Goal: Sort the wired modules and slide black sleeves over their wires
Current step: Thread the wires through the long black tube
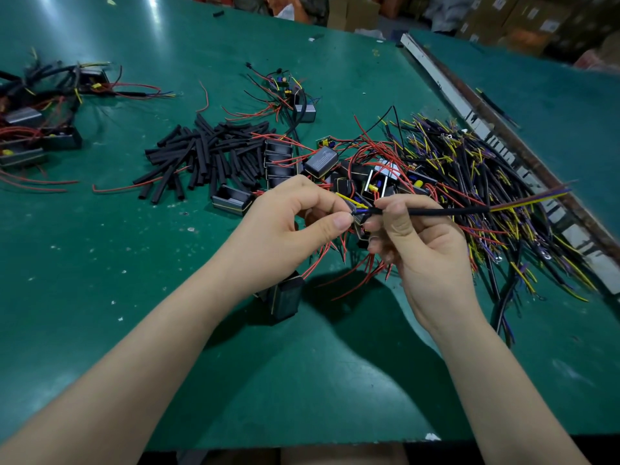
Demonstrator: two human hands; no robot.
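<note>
Green table (302, 380) is holding a big wire tangle (469, 182) on the right and a sleeve pile (208, 159) further left. Left hand (285, 229) is pinching a module (356, 213) between thumb and fingers, right hand (416, 236) is gripping a sleeve (436, 212) that's sticking out rightward over the wires, just beside the module.

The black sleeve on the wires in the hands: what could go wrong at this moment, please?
1. The right hand pinches the black sleeve near the module that the left hand holds; a hard push might bend the thin wires there.
2. Loose red wires hang below both hands and might snag on the pile of modules.
3. The free wire ends could catch in the wire heap.
</note>
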